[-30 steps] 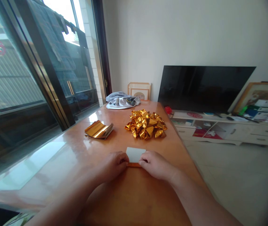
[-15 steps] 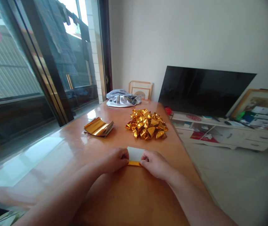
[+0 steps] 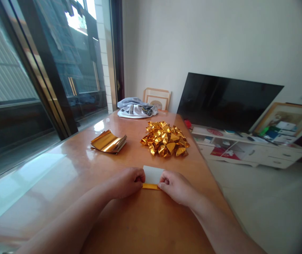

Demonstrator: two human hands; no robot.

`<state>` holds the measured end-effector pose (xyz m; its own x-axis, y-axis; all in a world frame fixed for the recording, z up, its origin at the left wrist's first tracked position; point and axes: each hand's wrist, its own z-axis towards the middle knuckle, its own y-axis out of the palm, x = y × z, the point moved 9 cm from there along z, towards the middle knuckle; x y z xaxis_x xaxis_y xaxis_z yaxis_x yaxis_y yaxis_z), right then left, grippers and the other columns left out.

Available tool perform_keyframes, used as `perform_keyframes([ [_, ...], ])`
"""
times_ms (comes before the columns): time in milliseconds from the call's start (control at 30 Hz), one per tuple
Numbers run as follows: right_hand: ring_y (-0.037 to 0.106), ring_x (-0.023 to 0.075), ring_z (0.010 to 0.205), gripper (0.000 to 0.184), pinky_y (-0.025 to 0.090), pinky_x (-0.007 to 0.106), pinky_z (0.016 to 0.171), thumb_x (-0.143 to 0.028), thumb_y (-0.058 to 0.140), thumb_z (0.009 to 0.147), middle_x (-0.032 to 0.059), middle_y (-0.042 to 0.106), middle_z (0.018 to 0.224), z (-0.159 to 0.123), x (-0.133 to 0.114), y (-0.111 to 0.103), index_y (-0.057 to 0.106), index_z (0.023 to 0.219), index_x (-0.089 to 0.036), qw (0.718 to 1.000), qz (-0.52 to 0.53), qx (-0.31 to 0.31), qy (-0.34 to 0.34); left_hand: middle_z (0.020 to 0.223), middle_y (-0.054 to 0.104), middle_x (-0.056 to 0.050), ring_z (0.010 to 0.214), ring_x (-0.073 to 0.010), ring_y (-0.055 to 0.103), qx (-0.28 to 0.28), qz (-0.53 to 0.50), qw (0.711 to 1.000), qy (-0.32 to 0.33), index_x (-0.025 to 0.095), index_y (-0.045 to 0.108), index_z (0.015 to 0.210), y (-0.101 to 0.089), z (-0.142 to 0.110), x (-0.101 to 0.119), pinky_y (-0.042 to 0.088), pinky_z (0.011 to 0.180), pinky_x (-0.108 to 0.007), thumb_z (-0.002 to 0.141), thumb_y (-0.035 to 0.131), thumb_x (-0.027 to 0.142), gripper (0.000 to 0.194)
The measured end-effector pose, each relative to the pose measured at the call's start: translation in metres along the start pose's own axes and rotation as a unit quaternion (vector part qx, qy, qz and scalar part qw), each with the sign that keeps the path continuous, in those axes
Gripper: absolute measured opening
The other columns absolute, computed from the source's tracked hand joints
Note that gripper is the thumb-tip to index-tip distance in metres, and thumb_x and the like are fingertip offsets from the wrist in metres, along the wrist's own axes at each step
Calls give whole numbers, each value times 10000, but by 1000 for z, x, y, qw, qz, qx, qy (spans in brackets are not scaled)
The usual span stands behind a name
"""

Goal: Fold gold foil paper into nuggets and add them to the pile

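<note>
Left hand (image 3: 129, 181) pinches the paper (image 3: 153, 175) at nine o'clock; the right hand (image 3: 177, 186) pinches it at three. Its gold edge is at six o'clock. If one hand pulls harder, the fold could go crooked or the paper could rip. Gold sheets (image 3: 105, 141) sit at ten o'clock from it, and a shiny gold pile (image 3: 165, 139) near one. Fingers hide both side edges, and the paper probably touches the table (image 3: 153, 225).

Left hand (image 3: 129, 181) and right hand (image 3: 177, 186) pinch, fingers curled.
</note>
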<state>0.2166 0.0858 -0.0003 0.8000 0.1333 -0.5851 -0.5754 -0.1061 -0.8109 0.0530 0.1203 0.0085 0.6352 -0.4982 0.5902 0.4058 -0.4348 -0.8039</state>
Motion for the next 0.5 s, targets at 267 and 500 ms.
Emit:
perform_keyframes([
  [267,561,141,723,100,315,234,593,-307,625,853,-8,661,814,-3,-6,-4,630,814,-215,1000,-25,13,-9,855,614,2,714,-154,556,36,15,999,27,231,633,977,-4,-7,9,411,632,-251,779,504,147,251],
  [500,572,146,755,74,339,230,615,-263,591,866,-2,662,853,-7,-10,-7,634,828,-215,1000,-13,1,-27,1088,625,-29,1028,-201,569,34,78,984,160,281,688,1018,-4,-16,45,437,871,-288,813,459,29,398],
])
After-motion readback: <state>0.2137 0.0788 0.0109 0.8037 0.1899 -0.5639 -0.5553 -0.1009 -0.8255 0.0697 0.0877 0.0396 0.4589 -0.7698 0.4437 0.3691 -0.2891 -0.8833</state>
